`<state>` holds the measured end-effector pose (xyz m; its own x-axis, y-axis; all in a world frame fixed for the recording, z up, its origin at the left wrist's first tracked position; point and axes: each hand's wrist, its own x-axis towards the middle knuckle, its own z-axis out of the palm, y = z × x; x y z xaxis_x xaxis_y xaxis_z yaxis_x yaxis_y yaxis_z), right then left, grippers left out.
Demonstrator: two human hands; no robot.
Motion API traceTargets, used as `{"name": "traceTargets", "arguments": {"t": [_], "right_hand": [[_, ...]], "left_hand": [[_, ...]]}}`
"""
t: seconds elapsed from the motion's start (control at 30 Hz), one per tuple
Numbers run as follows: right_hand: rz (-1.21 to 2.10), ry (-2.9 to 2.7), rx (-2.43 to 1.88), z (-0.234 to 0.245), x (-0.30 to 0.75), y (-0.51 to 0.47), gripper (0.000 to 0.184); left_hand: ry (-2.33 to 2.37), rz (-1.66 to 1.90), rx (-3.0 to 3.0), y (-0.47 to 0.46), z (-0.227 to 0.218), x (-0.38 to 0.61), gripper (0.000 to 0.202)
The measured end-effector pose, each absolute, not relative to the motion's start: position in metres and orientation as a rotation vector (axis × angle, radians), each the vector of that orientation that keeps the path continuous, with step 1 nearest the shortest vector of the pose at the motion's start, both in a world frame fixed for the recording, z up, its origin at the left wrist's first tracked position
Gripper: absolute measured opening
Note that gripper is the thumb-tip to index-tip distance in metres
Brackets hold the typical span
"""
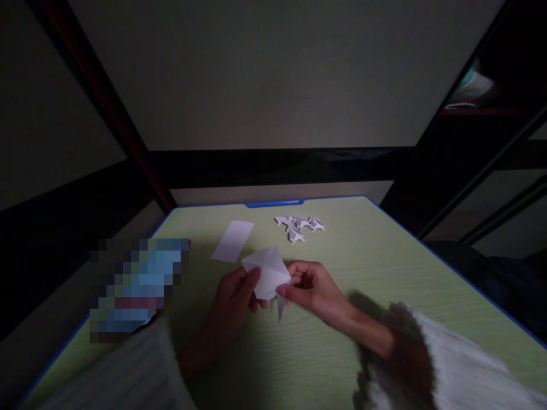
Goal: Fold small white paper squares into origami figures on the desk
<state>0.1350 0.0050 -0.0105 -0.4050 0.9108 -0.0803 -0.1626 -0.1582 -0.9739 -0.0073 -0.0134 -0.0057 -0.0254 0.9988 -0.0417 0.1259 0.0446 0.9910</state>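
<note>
Between my two hands is a partly folded piece of white paper (270, 275), its creases crossing near the middle and a narrow pointed flap hanging below its right side. My left hand (234, 297) grips its left edge, thumb on top and fingers underneath. The thumb and fingers of my right hand (313, 289) pinch the right corner beside the hanging flap. Just beyond the held paper lie several small folded paper figures (294, 232), grouped close together. A flat white rectangular sheet (233, 241) rests to their left.
The light green table (384, 267) has a blue edge and a blue lip at the back. A pixelated blue item (145, 285) lies at the left. Pale panels (273, 74) rise behind the table, and dark cloth (508, 285) is at the right.
</note>
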Motion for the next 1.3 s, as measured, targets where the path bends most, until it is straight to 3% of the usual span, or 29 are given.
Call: {"name": "traceTargets", "arguments": {"t": [0.47, 0.7, 0.93, 1.3], "right_hand": [[1.802, -1.359, -0.805, -0.009, 0.14, 0.006, 0.011], [1.618, -1.418, -0.884, -0.008, 0.141, 0.006, 0.03], [1.463, -1.421, -0.922, -0.01, 0.142, 0.006, 0.013], [1.396, -1.74, -0.923, -0.016, 0.14, 0.003, 0.016]], "left_hand": [[1.45, 1.228, 1.127, -0.011, -0.002, -0.008, 0.026], [1.258, 1.144, 1.268, -0.016, -0.003, -0.006, 0.03], [1.394, 1.272, 1.301, -0.016, 0.001, -0.006, 0.034], [1.345, 1.322, 1.033, -0.009, -0.008, -0.009, 0.027]]}}
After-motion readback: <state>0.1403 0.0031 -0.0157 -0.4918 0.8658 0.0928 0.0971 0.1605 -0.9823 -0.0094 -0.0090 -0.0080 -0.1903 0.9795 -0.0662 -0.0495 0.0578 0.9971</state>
